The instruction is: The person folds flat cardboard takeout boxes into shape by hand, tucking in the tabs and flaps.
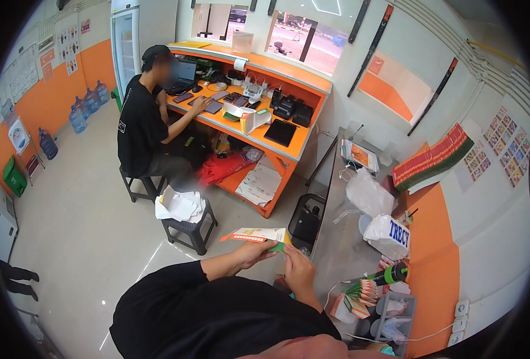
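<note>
Head view: carton [256,235], printed paperboard, wht/orng/yel w/ grn end; held in front of wearer's torso, btwn both hands.
L hand [256,253]: fingers curled nearly closed, gripping carton along its lower edge.
R hand [300,272]: fingers bent in, pinching carton's grn end; gap btwn fingertips hidden, can't tell exactly.
Blk shirt [217,317]: on wearer, short-sleeved, forearms bare.
Steel counter [337,233]: R side, running away from wearer.
Printed carton stack [364,291]: orng/wht/grn, fanned, nr end of counter.
Grey caddy [402,319]: divided, clear plastic inside; just beside stack.
Drinks bottle [391,274]: grn/blk, beyond stack.
Wht pack [385,236]: blue lettering "TRECY", mid-counter.
Plastic bag [370,191]: translucent, further along.
Blk stool [183,226]: on floor, ahead & L, well apart from counter.
Wht cartons [181,205]: open, piled on its seat.
Blk case [306,222]: low, beside counter.
Orng desk [303,139]: ahead, w/ lower shelf.
Tablet [280,133]: blk, nr end of desktop.
Small open carton [254,121]: wht/orng, beside tablet.
Laptop [183,73]: open, far end of desk.
Co-worker [142,113]: seated at desk, blk tee & cap, one hand at devices.
Water jugs [77,119]: blue, along far L wall.
Fridge [125,48]: glass-door, behind co-worker.
</note>
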`<state>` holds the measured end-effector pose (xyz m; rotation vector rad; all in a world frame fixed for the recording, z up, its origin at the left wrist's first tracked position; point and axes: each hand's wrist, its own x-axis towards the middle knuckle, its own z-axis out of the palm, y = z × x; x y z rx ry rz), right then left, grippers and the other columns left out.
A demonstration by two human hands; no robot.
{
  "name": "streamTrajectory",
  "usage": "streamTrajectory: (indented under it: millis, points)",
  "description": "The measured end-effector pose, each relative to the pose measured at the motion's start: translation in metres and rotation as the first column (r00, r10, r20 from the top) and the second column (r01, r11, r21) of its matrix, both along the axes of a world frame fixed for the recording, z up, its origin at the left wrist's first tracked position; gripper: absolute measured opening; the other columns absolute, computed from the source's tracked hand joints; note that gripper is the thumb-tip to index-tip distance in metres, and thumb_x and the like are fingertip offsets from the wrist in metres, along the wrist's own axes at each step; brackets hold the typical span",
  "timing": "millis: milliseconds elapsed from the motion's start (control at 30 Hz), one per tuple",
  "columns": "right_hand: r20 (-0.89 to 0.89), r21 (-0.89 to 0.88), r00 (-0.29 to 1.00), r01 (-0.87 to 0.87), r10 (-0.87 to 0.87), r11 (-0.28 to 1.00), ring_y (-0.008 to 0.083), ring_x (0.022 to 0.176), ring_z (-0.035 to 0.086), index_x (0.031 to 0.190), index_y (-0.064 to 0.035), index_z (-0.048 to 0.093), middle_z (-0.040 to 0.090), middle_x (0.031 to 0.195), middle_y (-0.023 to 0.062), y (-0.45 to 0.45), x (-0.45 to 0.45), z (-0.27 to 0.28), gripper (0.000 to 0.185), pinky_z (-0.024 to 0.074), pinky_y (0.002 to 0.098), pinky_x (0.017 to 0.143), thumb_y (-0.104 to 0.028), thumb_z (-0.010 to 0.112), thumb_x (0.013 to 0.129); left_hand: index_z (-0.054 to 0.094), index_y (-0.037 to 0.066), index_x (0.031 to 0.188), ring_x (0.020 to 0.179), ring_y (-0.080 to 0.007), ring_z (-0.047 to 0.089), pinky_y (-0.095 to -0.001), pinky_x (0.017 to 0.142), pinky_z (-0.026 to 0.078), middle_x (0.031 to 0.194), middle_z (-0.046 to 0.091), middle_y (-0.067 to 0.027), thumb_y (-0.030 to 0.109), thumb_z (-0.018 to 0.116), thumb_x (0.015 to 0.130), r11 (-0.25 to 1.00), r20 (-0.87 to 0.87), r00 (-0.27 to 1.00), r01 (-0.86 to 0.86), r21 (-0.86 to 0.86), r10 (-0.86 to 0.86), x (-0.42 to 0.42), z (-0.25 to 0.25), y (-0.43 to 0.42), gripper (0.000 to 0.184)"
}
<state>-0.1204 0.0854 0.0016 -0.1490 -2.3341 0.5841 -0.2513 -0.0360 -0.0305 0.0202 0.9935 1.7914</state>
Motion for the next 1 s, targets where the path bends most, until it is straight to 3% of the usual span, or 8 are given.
streamTrajectory:
  millis: [100, 267, 333, 367, 433, 467, 733, 1000]
  points:
    - [-0.016, -0.132, 0.999, 0.028, -0.031, 0.991, 0.0275, 0.092, 0.072, 0.097, 0.0002, 0.07, 0.073, 0.099, 0.0144, 0.008, 0.001, -0.005, 0.014, 0.0556, 0.0351, 0.081, 0.001, 0.066, 0.084, 0.058, 0.001, 0.119, 0.104, -0.0156, 0.064, -0.0279, 0.09, 0.056, 0.114, 0.064, -0.0081, 0.011, 0.064, 0.095, 0.998, -0.159, 0.987, -0.026, 0.056, 0.035, 0.003, -0.001, 0.001, 0.027]
    - [-0.105, -0.161, 0.991, 0.059, -0.077, 0.985, 0.0278, 0.093, 0.072, 0.101, 0.0024, 0.07, 0.073, 0.101, 0.0165, -0.006, 0.0, 0.0, 0.017, 0.0552, 0.0342, 0.083, 0.001, 0.069, 0.084, 0.06, 0.002, 0.12, 0.104, -0.0126, 0.063, -0.0264, 0.086, 0.054, 0.119, 0.063, -0.005, 0.012, 0.064, 0.095, 0.984, -0.411, 0.905, -0.04, 0.176, 0.11, 0.007, -0.014, 0.008, 0.027]
    - [-0.149, -0.163, 0.985, 0.064, -0.089, 0.985, 0.0278, 0.094, 0.072, 0.102, 0.0029, 0.07, 0.072, 0.103, 0.0173, -0.011, -0.002, 0.001, 0.019, 0.055, 0.034, 0.083, 0.001, 0.069, 0.083, 0.062, 0.003, 0.119, 0.103, -0.0129, 0.062, -0.028, 0.088, 0.05, 0.118, 0.064, -0.0051, 0.014, 0.065, 0.095, 0.977, -0.617, 0.758, -0.144, 0.158, 0.212, 0.012, -0.006, 0.008, 0.026]
    - [-0.17, -0.151, 0.98, 0.075, -0.101, 0.986, 0.0285, 0.095, 0.072, 0.102, 0.0036, 0.069, 0.072, 0.105, 0.0183, -0.012, -0.003, 0.001, 0.02, 0.0547, 0.0339, 0.084, 0.002, 0.07, 0.082, 0.062, 0.003, 0.119, 0.103, -0.0129, 0.062, -0.028, 0.088, 0.05, 0.118, 0.064, -0.0051, 0.014, 0.065, 0.095, 0.977, -0.618, 0.758, -0.141, 0.158, 0.209, 0.015, -0.002, 0.006, 0.026]
    - [-0.193, -0.137, 0.975, 0.088, -0.114, 0.987, 0.0292, 0.096, 0.071, 0.103, 0.0043, 0.069, 0.071, 0.106, 0.0193, -0.013, -0.002, 0.002, 0.021, 0.0544, 0.0339, 0.085, 0.002, 0.071, 0.082, 0.062, 0.005, 0.12, 0.105, -0.0153, 0.06, -0.0295, 0.09, 0.047, 0.116, 0.064, -0.0058, 0.017, 0.066, 0.095, 0.979, -0.814, 0.564, -0.205, 0.019, 0.134, 0.021, 0.011, 0.001, 0.029]
    - [-0.221, -0.153, 0.969, 0.08, -0.113, 0.985, 0.0295, 0.098, 0.071, 0.103, 0.0049, 0.069, 0.07, 0.109, 0.0208, -0.014, -0.002, 0.003, 0.022, 0.0539, 0.0344, 0.086, 0.002, 0.071, 0.082, 0.061, 0.003, 0.123, 0.109, -0.0194, 0.061, -0.0329, 0.09, 0.048, 0.117, 0.065, -0.0096, 0.027, 0.066, 0.095, 0.976, -0.817, 0.554, -0.214, 0.048, 0.161, 0.023, -0.006, 0.004, 0.038]
    - [-0.348, -0.268, 0.935, -0.031, -0.067, 0.963, 0.0305, 0.105, 0.069, 0.103, 0.0057, 0.066, 0.067, 0.115, 0.0251, -0.02, -0.003, -0.004, 0.022, 0.0526, 0.0345, 0.091, 0.005, 0.072, 0.082, 0.061, 0.003, 0.122, 0.108, -0.0199, 0.061, -0.0331, 0.09, 0.048, 0.116, 0.065, -0.01, 0.028, 0.066, 0.094, 0.991, -0.963, 0.262, -0.099, -0.095, -0.066, 0.014, -0.01, -0.022, 0.038]
    - [-0.435, -0.605, 0.9, -0.31, 0.021, 0.733, 0.0299, 0.118, 0.061, 0.103, 0.0072, 0.065, 0.06, 0.128, 0.0248, -0.015, -0.002, -0.015, 0.018, 0.0498, 0.0363, 0.097, 0.005, 0.069, 0.085, 0.061, 0.003, 0.122, 0.108, -0.0204, 0.061, -0.0334, 0.09, 0.048, 0.116, 0.065, -0.0105, 0.028, 0.066, 0.094, 0.982, -0.978, 0.131, -0.071, -0.172, -0.162, 0.009, -0.007, -0.032, 0.038]
